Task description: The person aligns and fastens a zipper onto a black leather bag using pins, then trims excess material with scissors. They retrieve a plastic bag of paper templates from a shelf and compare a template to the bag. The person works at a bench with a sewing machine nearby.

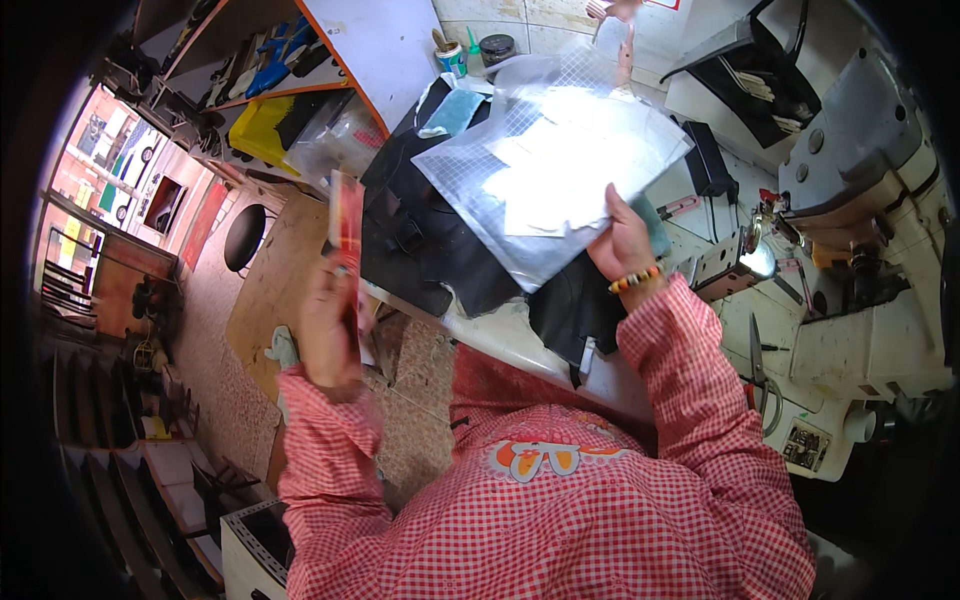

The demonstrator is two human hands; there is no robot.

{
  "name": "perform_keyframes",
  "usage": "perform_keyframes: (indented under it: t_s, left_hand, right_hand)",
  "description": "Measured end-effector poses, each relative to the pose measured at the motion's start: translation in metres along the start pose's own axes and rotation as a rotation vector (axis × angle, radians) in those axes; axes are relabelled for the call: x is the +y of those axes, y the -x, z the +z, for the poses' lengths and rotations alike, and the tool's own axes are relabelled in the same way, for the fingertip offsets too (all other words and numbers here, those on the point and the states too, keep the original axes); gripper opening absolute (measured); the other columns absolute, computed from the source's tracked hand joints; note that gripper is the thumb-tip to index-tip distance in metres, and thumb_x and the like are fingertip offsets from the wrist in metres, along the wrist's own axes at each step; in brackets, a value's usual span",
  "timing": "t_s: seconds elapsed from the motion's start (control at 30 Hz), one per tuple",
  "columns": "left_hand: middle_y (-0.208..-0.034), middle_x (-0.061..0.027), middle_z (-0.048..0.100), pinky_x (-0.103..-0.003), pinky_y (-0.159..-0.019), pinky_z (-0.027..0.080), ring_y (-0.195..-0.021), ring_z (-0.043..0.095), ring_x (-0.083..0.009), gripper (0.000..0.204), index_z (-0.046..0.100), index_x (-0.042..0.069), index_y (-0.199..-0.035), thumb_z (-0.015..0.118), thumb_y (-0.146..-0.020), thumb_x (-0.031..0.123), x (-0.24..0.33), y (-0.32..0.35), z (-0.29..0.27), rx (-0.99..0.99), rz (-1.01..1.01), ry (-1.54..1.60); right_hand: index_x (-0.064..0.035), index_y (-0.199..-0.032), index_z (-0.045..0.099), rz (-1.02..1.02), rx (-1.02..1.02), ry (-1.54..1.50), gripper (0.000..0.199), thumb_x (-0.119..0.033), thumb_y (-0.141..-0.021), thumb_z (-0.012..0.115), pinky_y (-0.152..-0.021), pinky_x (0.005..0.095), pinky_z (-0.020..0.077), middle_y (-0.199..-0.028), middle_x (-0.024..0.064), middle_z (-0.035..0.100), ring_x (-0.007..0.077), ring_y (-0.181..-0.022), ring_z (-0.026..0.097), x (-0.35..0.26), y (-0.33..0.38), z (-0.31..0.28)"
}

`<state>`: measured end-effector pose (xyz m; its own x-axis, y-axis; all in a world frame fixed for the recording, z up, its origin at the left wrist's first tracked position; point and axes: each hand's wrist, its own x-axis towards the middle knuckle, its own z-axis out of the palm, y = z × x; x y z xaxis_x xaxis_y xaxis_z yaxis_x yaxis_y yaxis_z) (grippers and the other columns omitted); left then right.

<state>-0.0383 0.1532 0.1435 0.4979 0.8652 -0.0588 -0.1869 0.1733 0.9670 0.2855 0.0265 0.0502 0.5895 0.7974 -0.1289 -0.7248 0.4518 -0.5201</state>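
My right hand [623, 242], with a beaded bracelet at its wrist, grips the lower right edge of a clear plastic folder with a grid pattern [455, 165]. White paper sheets [560, 185] lie in or on it; glare hides which. Black leather-like pieces [420, 240] spread over the table beneath the folder. Out to the left, my left hand [330, 325] is closed around a flat red object [347, 210], seen nearly edge-on and held upright. Its exact kind cannot be made out.
A sewing machine [850, 190] stands at the right, with scissors [758, 365] and a tray of small metal parts [806, 445] nearby. At the back are a light-blue cloth [452, 112] and a dark round jar [497, 48]. Shelves hold a yellow bin [265, 135].
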Motion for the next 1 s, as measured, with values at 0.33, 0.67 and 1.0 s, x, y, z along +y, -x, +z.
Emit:
perform_keyframes:
  t_s: [0.33, 0.67, 1.0]
  left_hand:
    - [-0.073, -0.0070, 0.050, -0.025, -0.047, 0.035, -0.050, 0.041, -0.0109, 0.060, 0.044, -0.008, -0.135, 0.038, -0.104, 0.043, -0.127, 0.051, 0.049, -0.759, -0.652, 0.991]
    - [-0.094, -0.0109, 0.064, -0.027, -0.065, 0.050, -0.075, 0.063, -0.0161, 0.022, 0.059, -0.001, -0.114, 0.059, -0.095, 0.012, -0.161, 0.077, 0.122, -0.618, -0.774, 0.441]
    - [-0.111, -0.0168, 0.061, -0.043, -0.087, 0.048, -0.103, 0.058, -0.0371, 0.027, 0.061, 0.000, -0.104, 0.062, -0.077, -0.004, -0.153, 0.063, 0.095, -0.373, 0.680, -0.866]
  right_hand:
    - [-0.0025, -0.110, 0.062, 0.543, 0.051, 0.587, 0.045, -0.043, -0.103, 0.043, -0.065, 0.0290, 0.0539, -0.095, 0.0117, 0.071, 0.0169, -0.074, 0.067, -0.008, 0.052, -0.029]
    - [-0.0057, -0.111, 0.064, 0.145, 0.253, 0.540, 0.026, -0.024, -0.092, 0.066, -0.058, 0.0233, 0.0488, -0.093, 0.0019, 0.070, 0.0110, -0.074, 0.066, -0.016, 0.138, -0.048]
    - [-0.0034, -0.108, 0.060, 0.039, 0.377, 0.586, 0.024, -0.025, -0.097, 0.058, -0.048, 0.0226, 0.0443, -0.081, 0.0023, 0.067, 0.0117, -0.063, 0.062, -0.043, 0.117, -0.067]
